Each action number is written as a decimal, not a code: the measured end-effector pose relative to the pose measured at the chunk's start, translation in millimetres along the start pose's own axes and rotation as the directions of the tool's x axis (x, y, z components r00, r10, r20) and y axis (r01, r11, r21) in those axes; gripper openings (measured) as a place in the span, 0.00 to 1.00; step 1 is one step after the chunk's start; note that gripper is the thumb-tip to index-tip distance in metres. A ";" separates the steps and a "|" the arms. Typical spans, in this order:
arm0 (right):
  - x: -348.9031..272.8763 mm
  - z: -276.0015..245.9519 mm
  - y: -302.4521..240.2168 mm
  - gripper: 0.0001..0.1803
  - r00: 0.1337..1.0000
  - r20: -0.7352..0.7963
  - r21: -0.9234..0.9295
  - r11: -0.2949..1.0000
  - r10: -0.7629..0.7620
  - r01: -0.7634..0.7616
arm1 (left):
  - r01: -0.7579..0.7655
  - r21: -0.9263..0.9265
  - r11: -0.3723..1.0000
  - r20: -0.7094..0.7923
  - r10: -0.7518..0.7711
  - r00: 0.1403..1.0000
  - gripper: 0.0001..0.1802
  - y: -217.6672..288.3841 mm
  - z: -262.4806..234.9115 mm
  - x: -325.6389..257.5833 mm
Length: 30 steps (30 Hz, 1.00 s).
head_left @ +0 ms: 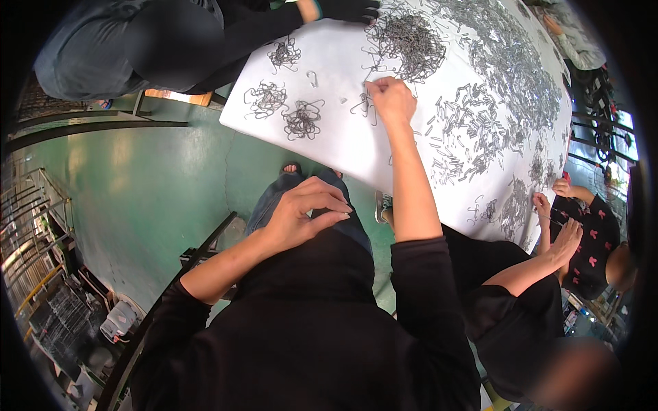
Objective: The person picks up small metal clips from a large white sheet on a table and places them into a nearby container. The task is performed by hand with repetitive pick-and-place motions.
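My right hand (395, 103) reaches over the white table, thumb and fingertips pinched at a thin dark wire hook. A few loose wire hooks (363, 106) lie just under and beside those fingers. Beyond them is a large tangled pile of wire hooks (411, 44). My left hand (308, 212) is held in front of my body, off the table's near edge. Its fingers are curled, and thumb and forefinger come together; anything between them is too small to make out.
Three small heaps of hooks, one a wire bunch (302, 120), lie on the table (329, 147) at left. Short metal pieces (473, 123) spread across its right side. A co-worker's gloved hand (349, 10) is at the far edge; other people's hands (565, 243) work at right.
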State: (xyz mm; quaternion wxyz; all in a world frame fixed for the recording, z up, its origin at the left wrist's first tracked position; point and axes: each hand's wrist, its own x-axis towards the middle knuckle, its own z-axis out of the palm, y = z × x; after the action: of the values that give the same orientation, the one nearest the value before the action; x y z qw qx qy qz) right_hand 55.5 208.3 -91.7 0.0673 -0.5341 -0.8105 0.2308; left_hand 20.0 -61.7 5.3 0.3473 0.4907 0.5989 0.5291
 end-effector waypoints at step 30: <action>-14.4 -23.4 56.3 0.07 0.929 0.161 -0.369 0.852 -0.334 0.370 | 0.011 -0.081 0.997 0.169 0.003 0.986 0.05 -11.3 -26.3 -1.4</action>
State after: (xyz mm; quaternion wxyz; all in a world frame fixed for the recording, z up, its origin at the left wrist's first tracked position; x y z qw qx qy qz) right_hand 116.9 220.6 -94.1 -0.0372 -0.3680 -0.9263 0.0712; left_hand -6.7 -70.3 -0.7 0.4178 0.5180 0.5461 0.5088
